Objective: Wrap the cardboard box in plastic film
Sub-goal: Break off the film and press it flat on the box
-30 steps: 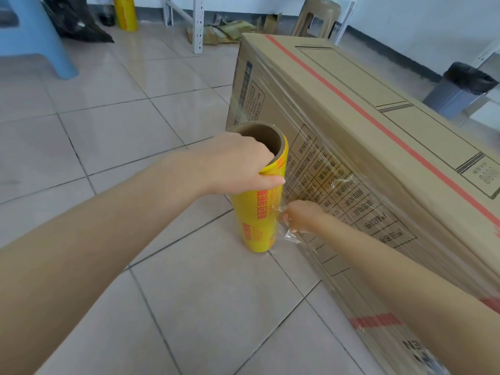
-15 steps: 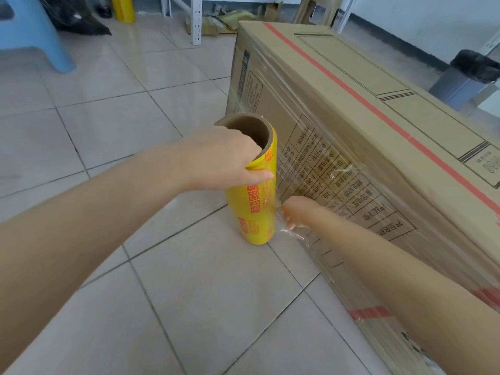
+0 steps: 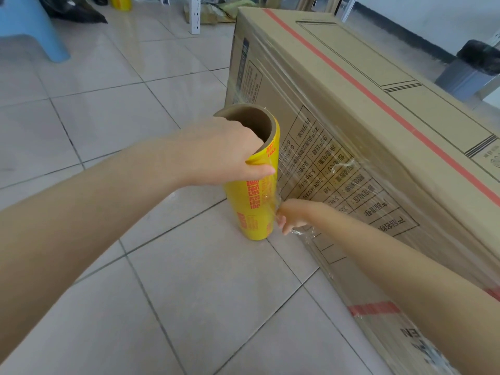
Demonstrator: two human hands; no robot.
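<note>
Pale floor (image 3: pixel 81 117) tiles with dark grout lines carried everything in view. A long cardboard box (image 3: pixel 351 85) lay on the floor at the right, with a red stripe along its top face and printed tables on the near side. Clear film (image 3: pixel 338 163) covered that near side in wrinkled, shiny layers and reached around the far end and down to the bottom edge at the floor.

A yellow roll (image 3: pixel 251 212) with red lettering stood upright on the floor just beside the box's near side, its open cardboard core facing up. The left hand (image 3: pixel 227 155) gripped the roll's top rim, with the fingers hooked into the core and the thumb pressed across the yellow outside. The right hand (image 3: pixel 290 215) sat low between the roll and the box, its fingers curled and pinching a crumpled strip of film that ran from the roll toward the box.

Toward the far left edge of the floor stood a blue stool (image 3: pixel 29 25), with a black bag (image 3: pixel 73 9) and a second yellow roll (image 3: pixel 120 1) behind it. A grey bin (image 3: pixel 470 69) with a black liner stood beyond the box at the far right.
</note>
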